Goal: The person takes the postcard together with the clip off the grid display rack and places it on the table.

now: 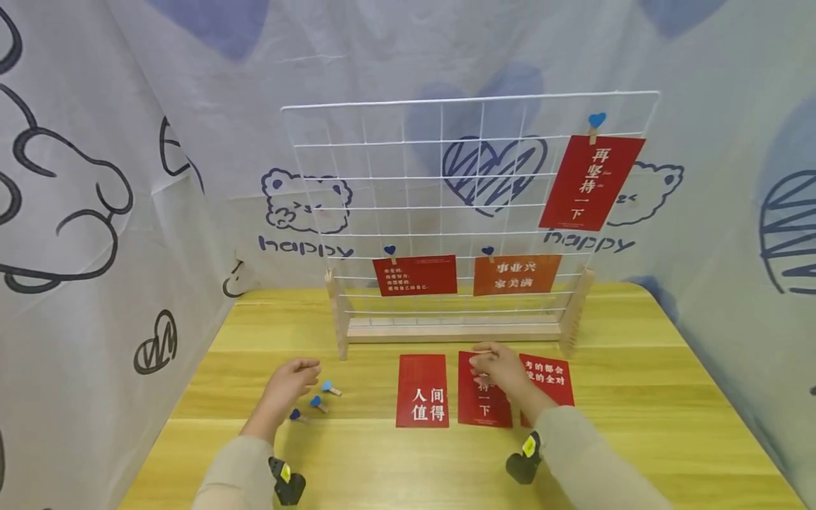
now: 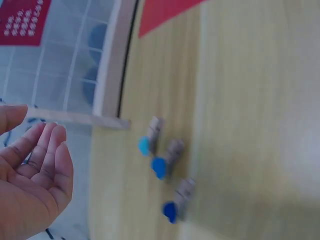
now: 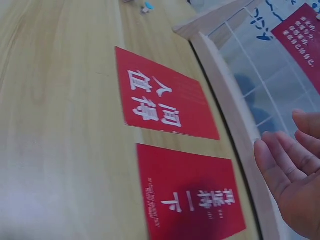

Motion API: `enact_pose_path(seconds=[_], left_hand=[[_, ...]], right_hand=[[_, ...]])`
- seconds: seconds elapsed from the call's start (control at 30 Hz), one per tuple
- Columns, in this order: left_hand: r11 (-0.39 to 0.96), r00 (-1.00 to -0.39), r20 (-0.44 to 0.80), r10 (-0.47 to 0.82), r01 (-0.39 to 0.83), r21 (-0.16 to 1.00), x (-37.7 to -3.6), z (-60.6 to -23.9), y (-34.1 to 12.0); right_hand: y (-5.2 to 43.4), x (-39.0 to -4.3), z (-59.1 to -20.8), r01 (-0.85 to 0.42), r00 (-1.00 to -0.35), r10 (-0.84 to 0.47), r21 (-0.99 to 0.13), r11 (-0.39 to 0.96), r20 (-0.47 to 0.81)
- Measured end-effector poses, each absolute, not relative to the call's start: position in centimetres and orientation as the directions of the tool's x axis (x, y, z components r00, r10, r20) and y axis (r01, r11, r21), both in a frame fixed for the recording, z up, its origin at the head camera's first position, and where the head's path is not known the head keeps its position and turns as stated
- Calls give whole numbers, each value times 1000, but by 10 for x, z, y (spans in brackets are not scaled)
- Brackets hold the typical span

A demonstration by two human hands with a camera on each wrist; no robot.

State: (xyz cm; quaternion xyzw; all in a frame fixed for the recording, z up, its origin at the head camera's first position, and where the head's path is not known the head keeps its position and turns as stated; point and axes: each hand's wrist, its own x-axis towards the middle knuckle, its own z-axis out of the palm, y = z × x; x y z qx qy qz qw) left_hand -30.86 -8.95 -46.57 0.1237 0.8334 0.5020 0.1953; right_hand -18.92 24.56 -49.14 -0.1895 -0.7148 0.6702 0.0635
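A person sits at a yellow table (image 1: 637,340) with a white wire rack (image 1: 468,212) standing up in a wood base. Three red cards hang on the rack, each held by a little clip with a blue heart, so the words face out and can be read.

Three more cards lie flat on the table, side by side, just in front of the rack. The left hand (image 1: 290,386) floats over the table near three loose clips (image 1: 316,404). The clips lie close together, right by its fingers, easy to pick up. This hand is loose and a bit curled, palm up in the wrist view, and it holds nothing and touches nothing.

The right hand (image 1: 500,368) floats over the middle card (image 1: 484,404). Its fingers are soft and spread a little. It holds nothing, and I cannot tell if the fingertips touch the card. The left card (image 1: 422,391) and the right card (image 1: 548,379) lie bare beside it.
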Motion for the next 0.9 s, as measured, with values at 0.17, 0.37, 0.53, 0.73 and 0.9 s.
enact_pose_path(seconds=[0.17,0.37,0.53,0.73,0.9], left_hand=[[434,-884,-162,439,51,899,-311,-450,-74],[404,-871,-140,472,72,912,-313,-432,-55],[373,-856,-105,507,109,921,-317,-420,-39],[356,-845,-55,532,163,920,-320,-401,-16],[329,-826,-18,563,204,922,-320,-387,3]], right_hand=[[255,-188,-481,181,-924,351,-982,55,-151],[269,-187,-465,145,-937,333,-985,95,-106],[279,-184,-449,103,-940,334,-990,101,-64],[306,-191,-454,-13,-953,300,-996,88,39],[315,-190,-444,-39,-955,290,-997,72,58]])
